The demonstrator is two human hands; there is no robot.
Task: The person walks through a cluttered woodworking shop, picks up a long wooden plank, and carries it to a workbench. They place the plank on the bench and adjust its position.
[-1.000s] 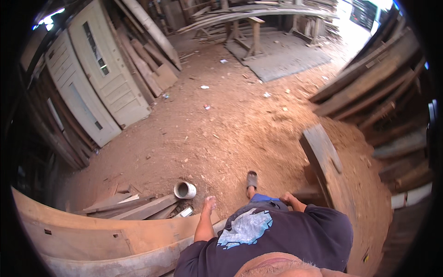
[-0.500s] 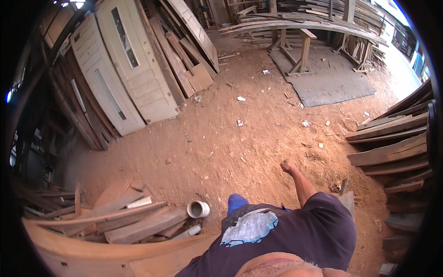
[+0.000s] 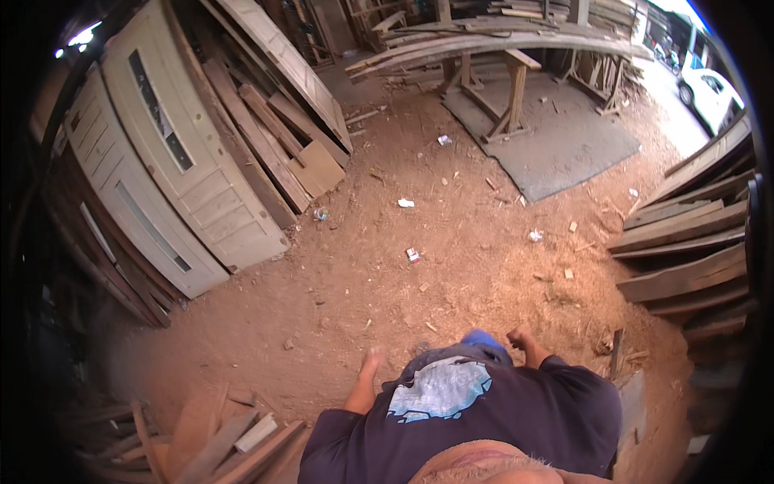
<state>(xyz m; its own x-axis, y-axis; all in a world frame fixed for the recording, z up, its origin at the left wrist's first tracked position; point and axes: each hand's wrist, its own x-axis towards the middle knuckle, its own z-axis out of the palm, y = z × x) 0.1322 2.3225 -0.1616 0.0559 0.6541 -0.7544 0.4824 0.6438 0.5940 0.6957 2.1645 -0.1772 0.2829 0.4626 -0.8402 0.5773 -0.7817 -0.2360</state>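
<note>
My left hand [image 3: 373, 359] hangs over the dirt floor in front of my body, smeared by motion, so its fingers cannot be made out. On the other side, my right hand [image 3: 524, 336] is held low with its fingers curled in, and nothing shows in it. Neither hand touches any object. Between them a blue patch [image 3: 484, 339], perhaps a shoe or clothing, shows past my dark shirt [image 3: 532, 403]. Ahead on the floor lie a small red-and-white packet [image 3: 413, 255] and a white scrap [image 3: 405, 203].
Pale panelled doors [image 3: 218, 173] lean at the left beside boards. Long planks [image 3: 484, 48] rest on wooden trestles [image 3: 513, 97] at the back, near a grey mat [image 3: 556, 153]. Stacked timber [image 3: 685, 274] lines the right; offcuts [image 3: 218, 436] lie lower left. A white car [image 3: 709, 93] stands outside.
My left hand has come into view. My right hand has drawn back toward my body. The view has shifted; the white bucket at lower left is out of sight, and the blue patch appears farther right.
</note>
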